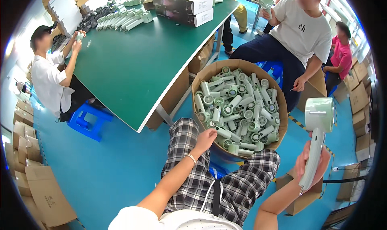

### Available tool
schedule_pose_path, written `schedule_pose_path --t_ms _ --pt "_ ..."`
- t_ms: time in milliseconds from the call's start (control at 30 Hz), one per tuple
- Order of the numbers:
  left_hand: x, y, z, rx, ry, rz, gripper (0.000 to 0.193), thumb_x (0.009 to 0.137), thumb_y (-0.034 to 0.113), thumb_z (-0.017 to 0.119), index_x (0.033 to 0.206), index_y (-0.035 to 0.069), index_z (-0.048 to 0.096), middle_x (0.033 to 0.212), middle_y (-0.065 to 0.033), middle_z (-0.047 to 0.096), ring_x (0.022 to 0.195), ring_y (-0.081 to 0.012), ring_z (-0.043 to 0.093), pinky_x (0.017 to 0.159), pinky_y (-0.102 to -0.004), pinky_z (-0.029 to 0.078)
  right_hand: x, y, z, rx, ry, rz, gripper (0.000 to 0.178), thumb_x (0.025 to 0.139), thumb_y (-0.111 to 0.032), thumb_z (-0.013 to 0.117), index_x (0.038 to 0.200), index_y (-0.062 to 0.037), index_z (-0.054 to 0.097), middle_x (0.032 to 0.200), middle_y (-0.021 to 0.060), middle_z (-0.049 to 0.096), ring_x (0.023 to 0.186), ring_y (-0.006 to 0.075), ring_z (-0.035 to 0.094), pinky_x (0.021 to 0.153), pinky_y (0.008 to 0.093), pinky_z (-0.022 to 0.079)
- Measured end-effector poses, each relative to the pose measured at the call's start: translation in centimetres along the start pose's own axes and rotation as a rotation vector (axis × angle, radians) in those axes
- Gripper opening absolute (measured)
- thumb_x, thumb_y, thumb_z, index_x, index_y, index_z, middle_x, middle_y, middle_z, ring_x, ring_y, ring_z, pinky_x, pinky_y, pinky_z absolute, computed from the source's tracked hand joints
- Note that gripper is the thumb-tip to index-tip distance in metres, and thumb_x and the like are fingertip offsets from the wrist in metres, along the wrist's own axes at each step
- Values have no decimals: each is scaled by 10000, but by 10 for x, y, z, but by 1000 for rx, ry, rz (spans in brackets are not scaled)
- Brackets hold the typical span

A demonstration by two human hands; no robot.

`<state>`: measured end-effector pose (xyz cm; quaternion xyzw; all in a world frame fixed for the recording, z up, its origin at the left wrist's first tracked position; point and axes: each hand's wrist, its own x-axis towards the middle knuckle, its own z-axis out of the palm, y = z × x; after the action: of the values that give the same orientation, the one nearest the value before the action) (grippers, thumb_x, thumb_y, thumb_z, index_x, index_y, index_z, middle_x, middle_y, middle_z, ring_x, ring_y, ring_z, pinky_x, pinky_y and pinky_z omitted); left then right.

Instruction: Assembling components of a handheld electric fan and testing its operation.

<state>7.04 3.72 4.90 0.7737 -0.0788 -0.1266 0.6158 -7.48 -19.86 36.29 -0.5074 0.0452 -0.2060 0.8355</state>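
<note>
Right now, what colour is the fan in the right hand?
Pale mint green with a whitish handle: the handheld fan in the right hand, head view.

Smooth pale-green plastic fan (317,137); matt cardboard box (282,121)

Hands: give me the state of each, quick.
Left hand: open, reaching at the cardboard box rim.
Right hand: closed on a pale green handheld fan.

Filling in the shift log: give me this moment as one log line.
left hand: open, at box rim | right hand: grips pale green handheld fan upright | round cardboard box: heaped with fans | green table: beyond
</note>
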Motion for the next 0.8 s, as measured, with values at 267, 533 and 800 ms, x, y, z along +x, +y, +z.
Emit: schedule_pose_path --t_ms 267,533,800 --pt "8 2 -3 -91 -50 -69 231 873 196 590 996 4 623 909 -143 676 875 -233 654 779 -317 490 92 40 80 -164 -49 253 404 883 -304 462 1062 53 520 662 139 599 417 168 557 355 246 454" --pt "21 -24 -3 -264 -68 -146 215 903 160 573 1026 -11 616 874 -75 654 772 -139 620 712 -265 495 187 139 162 -139 -229 229 367 854 -304 519 1016 26 533 804 151 638 561 203 631 487 281 513" --pt "26 -34 4 -340 -11 -161 271 864 233 586 1021 18 636 827 -131 678 785 -227 657 735 -316 497 242 219 233 -37 -279 312 337 941 -208 496 1147 57 468 1034 164 619 896 282 648 807 407 537"
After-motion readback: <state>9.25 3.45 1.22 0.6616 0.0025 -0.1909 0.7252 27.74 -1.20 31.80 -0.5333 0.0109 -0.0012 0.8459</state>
